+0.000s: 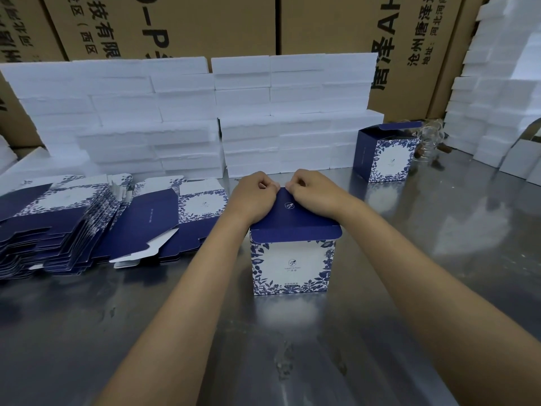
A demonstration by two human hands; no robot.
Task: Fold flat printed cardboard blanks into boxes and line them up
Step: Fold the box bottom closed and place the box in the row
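A blue-and-white floral box [291, 266] stands upright on the steel table [409, 288] in the middle. Its dark blue lid flap [295, 221] lies folded over the top. My left hand [253, 194] and my right hand [310, 189] sit side by side at the lid's far edge, fingers curled down over that edge. Flat printed blanks [58, 224] lie fanned in a pile at the left, with more blanks [181, 218] beside it. A second folded box [385, 155] stands at the back right with its lid flap raised.
Stacks of white foam blocks [190, 118] form a wall behind the work area, and more foam blocks [497, 98] rise at the right. Big brown cartons [205, 24] stand behind them. Some clear plastic wrap [430, 142] lies next to the second box.
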